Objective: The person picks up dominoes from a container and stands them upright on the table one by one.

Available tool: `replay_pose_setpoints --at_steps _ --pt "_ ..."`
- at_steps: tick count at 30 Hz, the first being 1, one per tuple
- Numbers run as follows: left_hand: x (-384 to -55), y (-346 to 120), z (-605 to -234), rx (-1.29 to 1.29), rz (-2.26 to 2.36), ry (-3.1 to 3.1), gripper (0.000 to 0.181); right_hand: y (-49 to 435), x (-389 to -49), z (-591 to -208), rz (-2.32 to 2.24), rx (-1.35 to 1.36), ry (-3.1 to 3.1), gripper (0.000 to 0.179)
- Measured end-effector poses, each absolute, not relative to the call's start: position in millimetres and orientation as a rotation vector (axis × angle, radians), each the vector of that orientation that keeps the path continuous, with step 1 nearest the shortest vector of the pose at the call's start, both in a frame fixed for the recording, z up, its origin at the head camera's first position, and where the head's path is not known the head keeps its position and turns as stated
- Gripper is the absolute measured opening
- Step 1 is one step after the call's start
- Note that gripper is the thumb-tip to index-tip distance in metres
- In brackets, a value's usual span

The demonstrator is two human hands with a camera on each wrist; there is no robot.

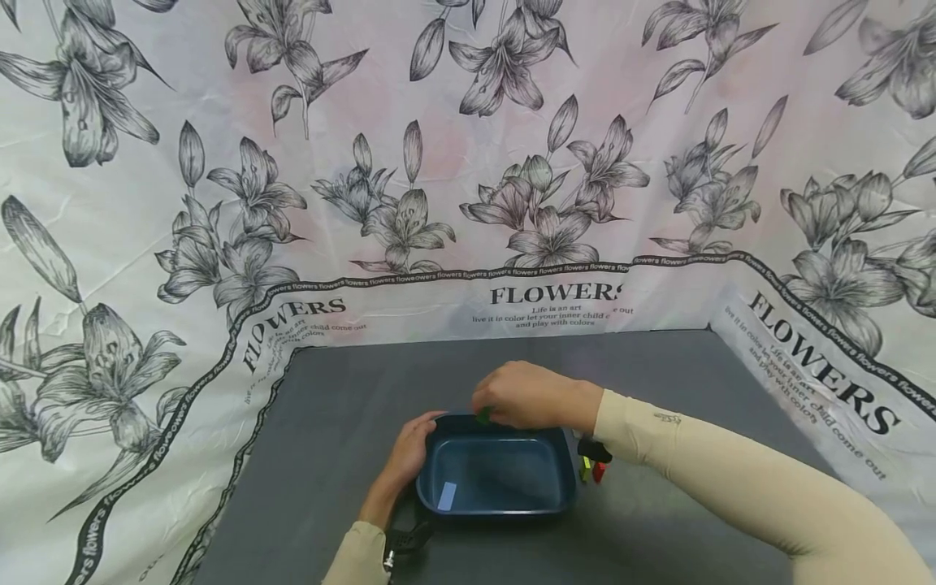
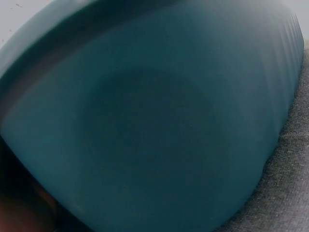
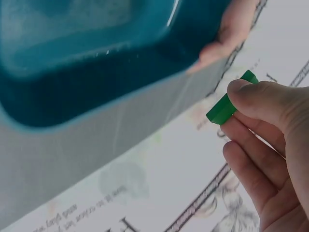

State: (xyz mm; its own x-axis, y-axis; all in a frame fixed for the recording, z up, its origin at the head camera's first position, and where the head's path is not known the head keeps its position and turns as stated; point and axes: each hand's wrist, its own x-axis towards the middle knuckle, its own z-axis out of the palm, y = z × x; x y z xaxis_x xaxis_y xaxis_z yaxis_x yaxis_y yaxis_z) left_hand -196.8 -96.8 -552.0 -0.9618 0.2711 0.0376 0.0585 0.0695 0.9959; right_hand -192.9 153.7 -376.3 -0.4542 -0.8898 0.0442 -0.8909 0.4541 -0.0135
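A dark blue rectangular basin [image 1: 497,479] stands on the grey table. My left hand [image 1: 406,452] holds its left side, with fingertips at the far left corner; in the right wrist view, fingers of that hand [image 3: 236,29] lie over the rim. The left wrist view is mostly filled by the basin's teal side [image 2: 154,125]. Above the basin's far rim, my right hand [image 1: 522,396] pinches a small green block [image 3: 224,108] between thumb and fingers. The block is apart from the basin and mostly hidden by the hand in the head view.
Right of the basin lie a small yellow-green piece [image 1: 585,469] and a small red piece [image 1: 599,472]. A pale rectangle [image 1: 447,496], a label or reflection, shows inside the basin. Flower-printed cloth [image 1: 409,309] borders the grey table [image 1: 344,390] behind and at both sides.
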Motion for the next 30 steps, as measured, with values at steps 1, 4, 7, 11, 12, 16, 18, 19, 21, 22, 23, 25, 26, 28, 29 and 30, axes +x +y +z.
replay_pose_setpoints --at_steps 1,4,7,11,12,16,18,19,21,22,23,25,26,28,29,30 --pt "-196.4 -97.4 -552.4 0.345 2.007 2.181 0.046 157.6 -192.6 -374.3 0.064 1.607 -2.657 0.022" --pt "-196.1 -98.7 -553.2 0.348 1.977 2.203 0.047 170.5 -191.6 -368.5 0.088 1.552 -2.666 0.021" --pt "-196.5 -99.3 -553.2 0.353 1.956 2.233 0.047 184.1 -191.6 -363.6 0.129 1.491 -2.680 0.020" --pt "-197.9 -99.0 -552.9 0.349 1.929 2.266 0.047 200.6 -191.2 -355.7 0.186 1.432 -2.679 0.020" --pt "-198.4 -98.8 -552.6 0.348 1.927 2.269 0.047 204.3 -190.9 -353.6 0.198 1.421 -2.674 0.020" --pt "-199.5 -98.3 -550.9 0.352 1.942 2.254 0.047 220.3 -190.5 -349.1 0.228 1.378 -2.663 0.021" --pt "-199.8 -98.2 -549.9 0.354 1.953 2.239 0.047 229.0 -190.1 -348.7 0.254 1.338 -2.679 0.021" --pt "-200.0 -98.2 -549.7 0.350 1.953 2.237 0.047 233.9 -190.0 -349.2 0.266 1.317 -2.688 0.021" --pt "-200.4 -98.4 -550.4 0.346 1.943 2.246 0.047 244.0 -189.3 -350.4 0.291 1.279 -2.701 0.021" --pt "-200.5 -98.5 -550.9 0.353 1.937 2.250 0.047 249.2 -188.7 -351.2 0.302 1.259 -2.709 0.022" --pt "-200.6 -98.5 -551.5 0.343 1.933 2.253 0.047 254.3 -187.9 -352.2 0.312 1.238 -2.715 0.022" --pt "-200.5 -98.5 -552.9 0.334 1.930 2.253 0.048 264.5 -185.7 -354.2 0.330 1.193 -2.727 0.023" --pt "-200.3 -98.4 -553.4 0.331 1.929 2.252 0.048 269.2 -184.3 -355.1 0.340 1.175 -2.728 0.024" --pt "-199.4 -98.2 -553.9 0.328 1.930 2.250 0.048 278.2 -181.3 -357.2 0.349 1.133 -2.734 0.024" --pt "-198.7 -98.3 -554.1 0.321 1.931 2.247 0.047 282.3 -179.7 -358.3 0.354 1.113 -2.735 0.024" --pt "-198.1 -98.2 -554.0 0.321 1.932 2.245 0.048 286.1 -178.1 -359.4 0.359 1.099 -2.731 0.025"
